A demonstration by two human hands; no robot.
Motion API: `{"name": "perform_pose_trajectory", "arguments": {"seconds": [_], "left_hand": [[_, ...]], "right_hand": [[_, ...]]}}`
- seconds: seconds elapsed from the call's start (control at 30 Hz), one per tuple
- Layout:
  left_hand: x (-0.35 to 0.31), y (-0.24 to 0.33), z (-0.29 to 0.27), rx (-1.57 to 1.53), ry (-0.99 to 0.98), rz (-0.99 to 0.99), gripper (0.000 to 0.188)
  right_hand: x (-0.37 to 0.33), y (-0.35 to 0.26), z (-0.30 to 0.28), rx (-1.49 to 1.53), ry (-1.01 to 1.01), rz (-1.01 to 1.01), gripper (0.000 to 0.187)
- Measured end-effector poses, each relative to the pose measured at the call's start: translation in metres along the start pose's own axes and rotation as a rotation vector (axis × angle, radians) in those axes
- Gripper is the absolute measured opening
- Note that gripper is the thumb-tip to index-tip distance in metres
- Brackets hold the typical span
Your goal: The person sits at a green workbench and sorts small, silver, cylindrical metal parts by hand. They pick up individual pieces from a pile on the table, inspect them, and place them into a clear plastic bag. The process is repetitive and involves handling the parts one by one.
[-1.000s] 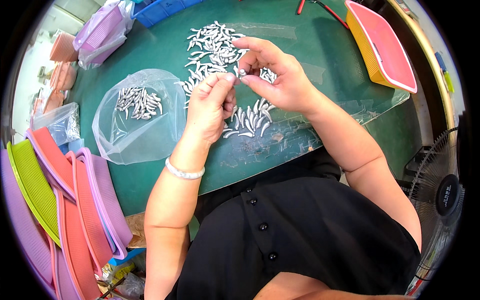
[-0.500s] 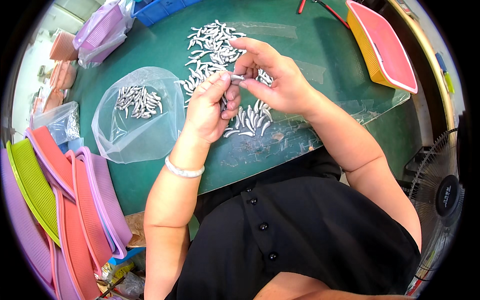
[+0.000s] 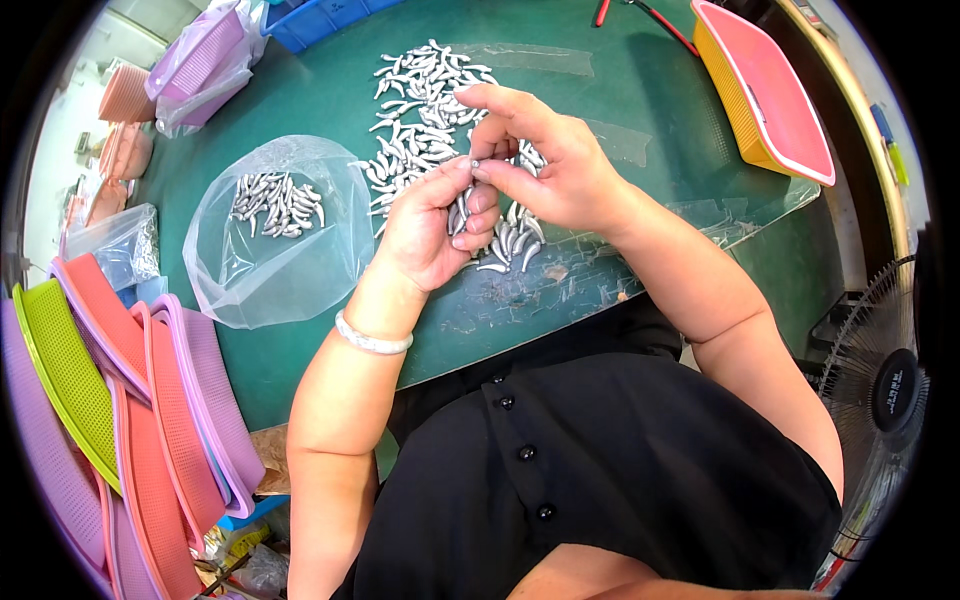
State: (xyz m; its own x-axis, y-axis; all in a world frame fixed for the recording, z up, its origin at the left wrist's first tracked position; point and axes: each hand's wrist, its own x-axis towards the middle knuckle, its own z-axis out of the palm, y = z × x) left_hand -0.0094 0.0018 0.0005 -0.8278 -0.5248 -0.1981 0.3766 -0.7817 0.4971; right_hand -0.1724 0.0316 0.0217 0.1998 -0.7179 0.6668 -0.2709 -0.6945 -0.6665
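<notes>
My left hand (image 3: pixel 432 225) is closed around some small silver fish-shaped metal pieces (image 3: pixel 460 212), which show between its palm and curled fingers. At its thumb tip, one silver piece (image 3: pixel 475 165) is pinched end-on between both hands. My right hand (image 3: pixel 550 155) grips that piece with thumb and bent fingers, its index finger raised in an arch. Behind the hands spreads a pile of silver pieces (image 3: pixel 425 85), and a smaller group (image 3: pixel 515 240) lies just below them. To the left, more pieces (image 3: pixel 280 203) rest on a clear plastic bag (image 3: pixel 270 290).
A yellow and pink basket (image 3: pixel 740 110) stands at the back right, near red-handled pliers (image 3: pixel 665 28). Stacked purple, coral and green baskets (image 3: pixel 130 400) crowd the left edge. A blue crate (image 3: pixel 325 20) is at the back. A black fan (image 3: pixel 890 390) stands at the right.
Both hands have shifted slightly downward. The left hand has turned so that more of the pieces in its palm show, and the pinched piece now points end-on.
</notes>
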Motion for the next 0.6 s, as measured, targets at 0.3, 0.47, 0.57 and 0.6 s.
{"name": "perform_pose_trajectory", "arguments": {"seconds": [0.3,0.47,0.57,0.6], "left_hand": [[0.0001,-0.0007,0.0002,-0.015,0.005,-0.019,0.013],[0.0007,-0.0023,-0.0007,-0.013,0.013,-0.034,0.015],[-0.0014,-0.0035,0.0021,-0.008,0.039,-0.015,0.021],[-0.0024,-0.0044,0.0052,-0.008,0.050,-0.002,0.024]], "right_hand": [[0.0001,0.0007,-0.0009,-0.035,0.001,-0.017,0.057],[-0.0004,0.0005,-0.0016,-0.029,-0.004,0.003,0.057],[0.0005,-0.0006,-0.0008,-0.003,-0.018,0.017,0.056],[0.0009,-0.0012,-0.0004,0.012,-0.026,0.021,0.056]]}}
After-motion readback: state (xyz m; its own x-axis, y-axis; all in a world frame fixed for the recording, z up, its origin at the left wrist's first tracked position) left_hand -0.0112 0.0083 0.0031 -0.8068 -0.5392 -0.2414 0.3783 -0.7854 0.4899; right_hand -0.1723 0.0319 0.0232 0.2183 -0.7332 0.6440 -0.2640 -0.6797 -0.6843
